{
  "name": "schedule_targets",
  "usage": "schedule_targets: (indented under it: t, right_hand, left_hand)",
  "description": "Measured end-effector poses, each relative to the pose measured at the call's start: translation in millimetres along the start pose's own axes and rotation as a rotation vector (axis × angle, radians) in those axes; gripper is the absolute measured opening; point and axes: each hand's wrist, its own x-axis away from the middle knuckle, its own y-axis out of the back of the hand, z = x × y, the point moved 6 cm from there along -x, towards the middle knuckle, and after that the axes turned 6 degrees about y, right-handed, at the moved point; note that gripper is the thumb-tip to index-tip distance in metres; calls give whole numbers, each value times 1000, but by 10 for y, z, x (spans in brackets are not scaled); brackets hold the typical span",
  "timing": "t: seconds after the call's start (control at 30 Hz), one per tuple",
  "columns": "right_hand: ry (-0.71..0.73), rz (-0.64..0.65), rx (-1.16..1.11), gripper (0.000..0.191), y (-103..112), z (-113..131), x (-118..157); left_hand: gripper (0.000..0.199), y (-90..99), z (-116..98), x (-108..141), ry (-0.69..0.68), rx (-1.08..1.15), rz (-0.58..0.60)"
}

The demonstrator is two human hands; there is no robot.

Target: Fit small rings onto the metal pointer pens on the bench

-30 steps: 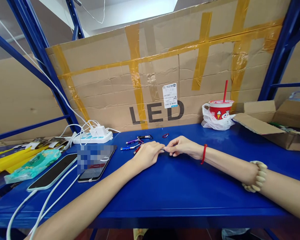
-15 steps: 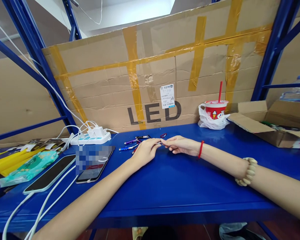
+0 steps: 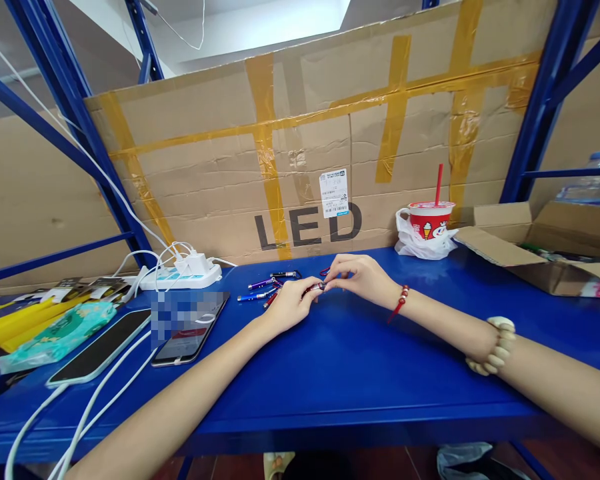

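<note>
Closed round a small dark-red metal penlight point(image 3: 316, 288), my left hand point(image 3: 289, 303) rests on the blue tabletop, the silver tip pointing right. My right hand point(image 3: 359, 278) pinches at that tip with thumb and forefinger; whether a tiny part sits between them I cannot tell. Just left of my hands lie several similar penlights: a blue one point(image 3: 253, 297), a purple one point(image 3: 261, 284), a black one point(image 3: 283, 274) and a red one point(image 3: 270, 299). A red clip point(image 3: 325, 271) shows partly behind my right fingers.
To the left are a dark-screened phone point(image 3: 195, 340), another phone point(image 3: 103, 350) with cables, a power strip point(image 3: 200, 273) and a teal packet point(image 3: 63, 333). A red cup point(image 3: 430, 220) with straw and an open carton point(image 3: 555, 267) stand right. Cardboard point(image 3: 200, 180) backs the table point(image 3: 360, 373).
My right hand has turned and risen slightly, its wrist now arched above the penlight's tip. The left hand stays nearly still, with more of the penlight showing.
</note>
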Motion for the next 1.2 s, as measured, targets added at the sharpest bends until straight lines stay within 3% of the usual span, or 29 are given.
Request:
schedule_targets:
  t: [0.13,0.27,0.4,0.5,0.6,0.8,0.97,1.1,1.2]
  right_hand:
    - [99,69,44,19,-1,89,-1]
    - [50,65,-52,16,-66,53,20]
    - [-232,59,-277,24,-191,-80,65]
    - [-498,146,-446,34,-323,-171,136]
    - [-588,186,-501,40,-369,-217,167]
    - [-578,193,-408,44,-377,-301,192]
    - [-499,184,-146,43,-319,-327,178]
    - [-302,19,98,35,38,-68,-26]
    - [-215,-214,-7,29,450,340,-115]
  left_hand:
    - [20,-53,-24,33,-29,26,57]
    - [20,-78,-21,65,-36,-8,43]
    - [22,-75,-27,85,-46,-67,11]
    - [23,-70,-31,88,-42,-101,13]
    - [25,-67,-20,78,-24,-132,25]
    - [27,-105,30,29,-30,-211,53]
    - [26,-105,77,-14,16,-259,11]
    - [25,-72,76,-23,27,-254,-29]
    - [24,-33,78,-13,31,-253,-69]
